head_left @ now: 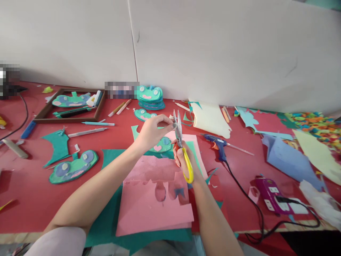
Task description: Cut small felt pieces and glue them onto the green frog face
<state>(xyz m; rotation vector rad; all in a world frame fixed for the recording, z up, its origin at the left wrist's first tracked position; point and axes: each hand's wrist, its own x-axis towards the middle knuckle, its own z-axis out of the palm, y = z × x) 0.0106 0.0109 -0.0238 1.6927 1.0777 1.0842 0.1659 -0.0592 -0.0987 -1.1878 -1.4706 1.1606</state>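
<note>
My right hand (186,160) grips a pair of scissors (188,169) with yellow and red handles, blades pointing up and slightly apart. Beside the blades, my left hand (153,131) has its thumb and fingers pinched together; whatever they hold is too small to make out. Below both hands lies a pink felt sheet (151,209) with pieces cut out of it, on top of a dark green sheet (109,213). Just behind them is a green frog-face cutout (162,144) with a pink heart-shaped patch, partly covered by my left hand.
Another frog cutout (74,167) lies left, and a stack of frog faces (150,97) stands by the wall. A wooden frame (69,120) holds a cutout and markers. To the right are a glue gun (220,145) with a cord and a purple power strip (269,195).
</note>
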